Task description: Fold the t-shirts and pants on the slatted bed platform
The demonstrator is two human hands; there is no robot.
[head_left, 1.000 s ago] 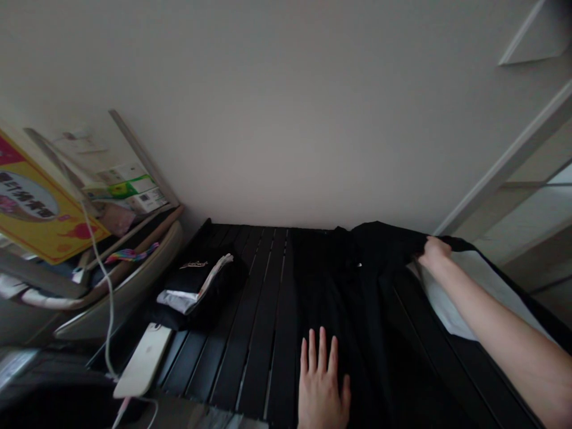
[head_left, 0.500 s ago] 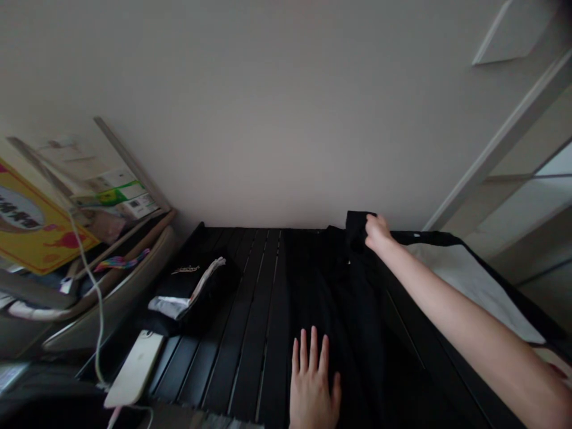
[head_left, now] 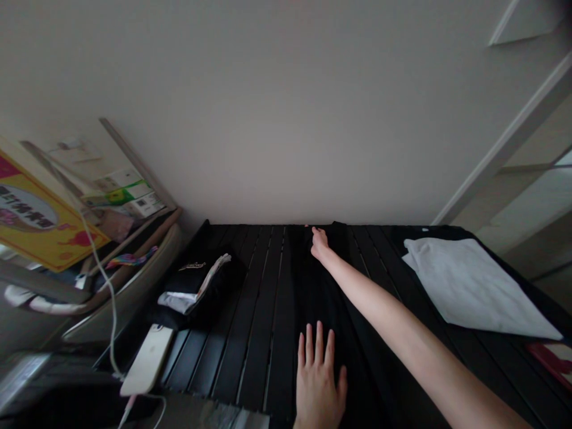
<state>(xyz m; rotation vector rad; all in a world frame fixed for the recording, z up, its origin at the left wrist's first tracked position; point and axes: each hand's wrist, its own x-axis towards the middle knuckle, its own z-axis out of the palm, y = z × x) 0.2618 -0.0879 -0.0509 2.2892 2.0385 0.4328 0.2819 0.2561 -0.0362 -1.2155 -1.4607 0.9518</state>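
Note:
A long black garment (head_left: 315, 298) lies lengthwise down the middle of a black slatted table (head_left: 257, 316), its dark cloth barely standing out from the slats. My left hand (head_left: 318, 378) rests flat on its near part with the fingers spread. At the far end, my right hand (head_left: 319, 244) has its fingers closed on the garment's top edge, and my forearm crosses above the cloth. A white cloth (head_left: 473, 286) lies flat to the right, on a dark layer.
A folded black bundle with white trim (head_left: 196, 292) sits left of the garment. A flat white device (head_left: 146, 360) with a white cable (head_left: 109, 298) lies at the near left edge. A beige curved shelf (head_left: 129, 280) and yellow printed board (head_left: 40, 220) stand beyond. A wall backs the table.
My right hand has moved left from the far right corner to the garment's middle, drawing black cloth off the white cloth, which now shows fully. My left hand stays in place.

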